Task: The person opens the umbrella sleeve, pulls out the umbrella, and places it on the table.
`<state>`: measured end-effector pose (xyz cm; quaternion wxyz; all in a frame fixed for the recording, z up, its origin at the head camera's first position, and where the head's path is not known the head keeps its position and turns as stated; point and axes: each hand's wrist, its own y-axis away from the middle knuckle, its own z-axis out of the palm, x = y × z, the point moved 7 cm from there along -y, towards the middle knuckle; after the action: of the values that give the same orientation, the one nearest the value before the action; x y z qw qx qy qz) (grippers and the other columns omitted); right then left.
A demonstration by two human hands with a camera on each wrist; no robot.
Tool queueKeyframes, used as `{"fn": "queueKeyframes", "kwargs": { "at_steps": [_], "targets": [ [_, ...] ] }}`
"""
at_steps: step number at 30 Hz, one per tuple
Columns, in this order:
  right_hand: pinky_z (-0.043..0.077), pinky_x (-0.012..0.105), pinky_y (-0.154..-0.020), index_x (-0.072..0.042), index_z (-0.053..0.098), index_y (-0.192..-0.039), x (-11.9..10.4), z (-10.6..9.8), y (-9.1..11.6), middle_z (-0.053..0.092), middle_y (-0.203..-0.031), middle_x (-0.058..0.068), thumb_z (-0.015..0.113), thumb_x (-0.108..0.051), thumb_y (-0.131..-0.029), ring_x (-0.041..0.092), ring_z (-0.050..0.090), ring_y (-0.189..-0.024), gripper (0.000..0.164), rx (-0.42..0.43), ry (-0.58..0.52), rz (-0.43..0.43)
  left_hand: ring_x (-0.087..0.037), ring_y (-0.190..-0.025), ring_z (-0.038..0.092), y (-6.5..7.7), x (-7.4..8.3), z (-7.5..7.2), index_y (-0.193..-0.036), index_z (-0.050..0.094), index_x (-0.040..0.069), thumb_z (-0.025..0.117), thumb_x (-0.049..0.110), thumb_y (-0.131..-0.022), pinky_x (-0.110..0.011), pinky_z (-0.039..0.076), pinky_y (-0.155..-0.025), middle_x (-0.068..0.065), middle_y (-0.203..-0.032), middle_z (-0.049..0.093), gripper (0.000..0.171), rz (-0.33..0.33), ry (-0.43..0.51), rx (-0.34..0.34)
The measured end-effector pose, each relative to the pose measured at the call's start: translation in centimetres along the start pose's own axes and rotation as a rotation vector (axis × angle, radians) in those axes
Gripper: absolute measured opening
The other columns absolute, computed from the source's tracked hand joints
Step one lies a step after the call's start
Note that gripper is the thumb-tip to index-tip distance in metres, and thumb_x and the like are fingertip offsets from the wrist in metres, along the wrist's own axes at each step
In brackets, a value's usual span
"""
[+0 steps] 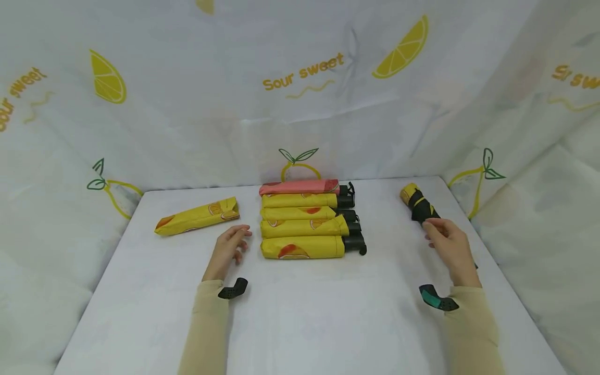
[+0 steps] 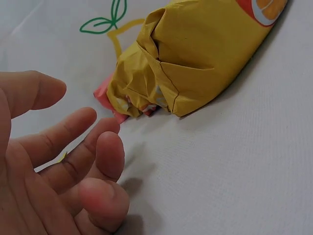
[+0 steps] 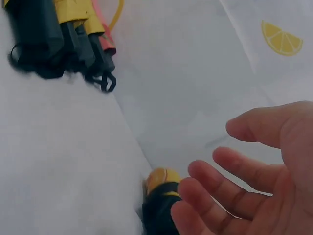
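My left hand (image 1: 229,249), fingers loosely bent and holding nothing, hovers by the left ends of a row of folded umbrellas (image 1: 302,248). The row has several yellow fruit-printed ones and a pink umbrella (image 1: 300,187) at the back, black handles pointing right. In the left wrist view, the nearest yellow umbrella (image 2: 200,54) lies past the fingertips. At the right, a folded yellow-and-black umbrella (image 1: 420,204) slants beneath my right hand (image 1: 447,247), which partly hides it. The right wrist view shows the right hand's thumb and fingers apart, with that umbrella (image 3: 161,210) beyond the fingertips.
A flat yellow fruit-printed sleeve (image 1: 197,216) lies left of the row, beyond the left hand. White cloth with lemon prints (image 1: 300,120) hangs behind the white table (image 1: 328,312) and along both its sides.
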<state>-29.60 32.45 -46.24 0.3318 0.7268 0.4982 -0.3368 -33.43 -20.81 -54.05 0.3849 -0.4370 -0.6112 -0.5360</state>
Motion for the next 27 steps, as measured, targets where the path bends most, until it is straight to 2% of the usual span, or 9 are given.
{"fn": "queueKeyframes", "kwargs": {
  "at_steps": [2, 4, 8, 11, 13, 21, 27],
  "targets": [
    [0.053, 0.013, -0.073, -0.001, 0.051, -0.14, -1.1, 1.6, -0.5, 0.063, -0.11, -0.002, 0.05, -0.046, -0.104, 0.0, 0.059, -0.088, 0.057, -0.072, -0.031, -0.038, -0.01, -0.072, 0.053, 0.0, -0.2, 0.1, -0.135, 0.059, 0.012, 0.055, 0.038, -0.104, -0.021, 0.042, -0.048, -0.006, -0.119, 0.065, 0.041, -0.011, -0.01, -0.012],
    [0.054, 0.015, -0.075, 0.0, 0.05, -0.141, -1.8, 3.1, -0.9, 0.064, -0.119, 0.008, 0.047, -0.044, -0.106, 0.003, 0.062, -0.092, 0.056, -0.134, -0.037, -0.061, -0.01, -0.072, 0.053, -0.1, -0.3, 0.2, -0.136, 0.059, 0.012, 0.055, 0.038, -0.104, -0.02, 0.042, -0.048, -0.008, -0.121, 0.065, 0.042, -0.019, -0.021, -0.023],
    [0.054, 0.017, -0.08, -0.001, 0.048, -0.143, -2.3, 5.7, -1.8, 0.058, -0.136, 0.022, 0.045, -0.045, -0.106, 0.018, 0.063, -0.106, 0.058, -0.219, -0.053, -0.032, -0.011, -0.069, 0.051, -0.2, -0.7, 0.3, -0.135, 0.06, 0.015, 0.055, 0.041, -0.104, -0.02, 0.042, -0.049, -0.008, -0.125, 0.064, 0.042, -0.041, -0.036, -0.035],
    [0.053, 0.018, -0.082, -0.001, 0.047, -0.144, -2.4, 7.2, -2.4, 0.056, -0.139, 0.023, 0.046, -0.045, -0.106, 0.029, 0.061, -0.114, 0.058, -0.259, -0.061, -0.006, -0.011, -0.066, 0.049, -0.2, -0.7, 0.4, -0.136, 0.06, 0.015, 0.055, 0.045, -0.103, -0.021, 0.042, -0.049, -0.01, -0.126, 0.063, 0.044, -0.043, -0.048, -0.045],
    [0.053, 0.02, -0.084, -0.001, 0.047, -0.143, -2.5, 8.0, -2.6, 0.056, -0.14, 0.024, 0.046, -0.044, -0.106, 0.031, 0.06, -0.117, 0.057, -0.288, -0.062, -0.001, -0.01, -0.064, 0.048, -0.1, -0.7, 0.4, -0.136, 0.06, 0.014, 0.055, 0.046, -0.103, -0.021, 0.042, -0.049, -0.011, -0.127, 0.062, 0.047, -0.036, -0.058, -0.054],
    [0.054, 0.033, -0.094, -0.002, 0.047, -0.146, -2.6, 10.6, -2.5, 0.055, -0.141, 0.022, 0.054, -0.043, -0.103, 0.03, 0.056, -0.119, 0.059, -0.452, 0.046, -0.002, -0.01, -0.056, 0.044, 0.1, -0.4, 0.5, -0.131, 0.065, 0.013, 0.056, 0.046, -0.102, -0.019, 0.04, -0.047, -0.008, -0.116, 0.066, 0.044, -0.017, -0.119, -0.097],
    [0.051, 0.028, -0.084, -0.004, 0.046, -0.147, -1.6, 12.2, -2.2, 0.058, -0.135, 0.02, 0.061, -0.041, -0.1, 0.026, 0.057, -0.107, 0.062, -0.55, 0.117, -0.001, -0.009, -0.047, 0.037, 0.1, -0.6, 0.7, -0.122, 0.07, 0.012, 0.061, 0.047, -0.099, -0.02, 0.035, -0.043, -0.001, -0.095, 0.066, 0.042, -0.02, -0.168, -0.153]
  ]
}}
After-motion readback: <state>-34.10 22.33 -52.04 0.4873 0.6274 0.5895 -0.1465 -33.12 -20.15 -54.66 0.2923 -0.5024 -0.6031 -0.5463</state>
